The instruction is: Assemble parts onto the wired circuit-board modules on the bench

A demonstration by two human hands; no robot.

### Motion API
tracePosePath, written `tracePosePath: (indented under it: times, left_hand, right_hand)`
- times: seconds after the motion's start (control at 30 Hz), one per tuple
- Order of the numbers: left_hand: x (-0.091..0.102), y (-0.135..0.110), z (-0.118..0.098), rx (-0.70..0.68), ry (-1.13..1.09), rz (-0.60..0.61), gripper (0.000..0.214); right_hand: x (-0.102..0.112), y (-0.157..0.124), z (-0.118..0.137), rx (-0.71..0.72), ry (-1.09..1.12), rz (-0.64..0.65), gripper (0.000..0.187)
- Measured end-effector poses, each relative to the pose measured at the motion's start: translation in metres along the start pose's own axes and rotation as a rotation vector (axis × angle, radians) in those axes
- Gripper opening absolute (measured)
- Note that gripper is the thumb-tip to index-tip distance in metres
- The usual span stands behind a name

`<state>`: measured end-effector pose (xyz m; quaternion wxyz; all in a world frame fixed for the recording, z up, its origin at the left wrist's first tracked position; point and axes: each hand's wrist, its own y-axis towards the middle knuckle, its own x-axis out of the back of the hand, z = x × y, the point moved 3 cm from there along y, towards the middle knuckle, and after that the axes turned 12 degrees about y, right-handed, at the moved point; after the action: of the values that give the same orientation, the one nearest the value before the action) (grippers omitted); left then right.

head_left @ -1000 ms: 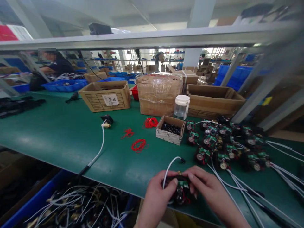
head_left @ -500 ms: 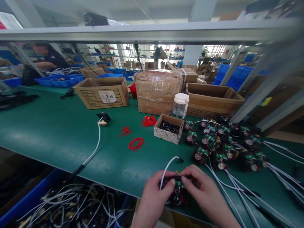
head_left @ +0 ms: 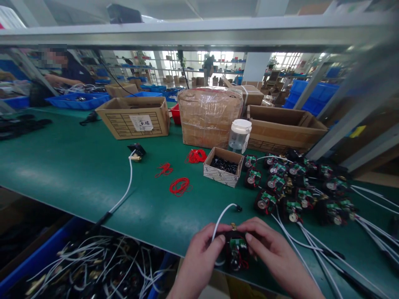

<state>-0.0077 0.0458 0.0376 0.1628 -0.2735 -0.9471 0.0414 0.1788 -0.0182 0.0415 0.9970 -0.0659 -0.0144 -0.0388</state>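
Note:
Both hands grip one black device [head_left: 236,253] at the front edge of the bench. It has a green circuit board, red wires and a brass fitting on its far side. My left hand [head_left: 202,253] closes on its left side, thumb on the near face. From the right, my right hand [head_left: 268,245] holds it with thumb and fingertips. A white cable [head_left: 222,216] with a black plug loops up beside my left hand. To the right lie several similar devices [head_left: 293,209] with green boards and white cables.
Red wire bundles [head_left: 181,186] lie mid-bench near a small carton [head_left: 222,176] of black parts. Behind stand a clear jar [head_left: 239,135], a wrapped box [head_left: 208,118] and open cartons [head_left: 134,118]. A blue bin [head_left: 71,232] of cabled parts sits below the bench edge. A co-worker [head_left: 68,68] sits at far left.
My thumbs have moved apart from the device's top middle toward its sides, exposing more of the green board. The camera view has shifted slightly.

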Motion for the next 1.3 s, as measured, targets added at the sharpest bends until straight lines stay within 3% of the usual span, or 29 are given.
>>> tracePosePath:
  times: [0.1,0.27,0.5,0.63,0.73,0.83,0.9,1.03,1.3]
  left_hand:
    - [0.001,-0.003,0.0,-0.002,-0.019,-0.006,0.032]
    - [-0.001,-0.006,0.001,-0.025,-0.009,-0.022,0.032]
    - [-0.004,-0.011,0.007,0.019,-0.04,-0.058,0.042]
    - [-0.01,-0.018,0.02,0.063,-0.091,-0.081,0.06]
    - [-0.014,-0.025,0.029,-0.033,-0.063,-0.121,0.089]
    - [-0.017,-0.027,0.028,-0.184,0.162,-0.147,0.109]
    - [-0.017,-0.022,0.023,-0.198,0.282,-0.137,0.098]
    - [-0.015,-0.001,0.009,-0.138,0.303,-0.123,0.073]
    - [-0.011,0.038,-0.005,-0.213,0.304,-0.142,0.069]
  right_hand:
    - [0.001,-0.004,-0.002,0.09,-0.066,-0.077,0.023]
    - [-0.003,-0.012,-0.002,0.314,-0.396,-0.148,0.004]
    - [-0.014,-0.02,0.006,0.54,-0.695,-0.151,0.01]
    - [-0.016,-0.021,0.009,0.65,-0.806,-0.156,0.013]
    - [-0.016,-0.016,0.008,0.621,-0.79,-0.177,0.01]
    - [-0.015,-0.004,0.008,0.51,-0.726,-0.172,0.011]
    - [-0.013,0.005,0.011,0.444,-0.675,-0.157,0.013]
    - [-0.005,0.022,0.019,0.385,-0.585,-0.119,0.015]
    - [0.011,0.045,0.025,0.411,-0.598,-0.079,0.011]
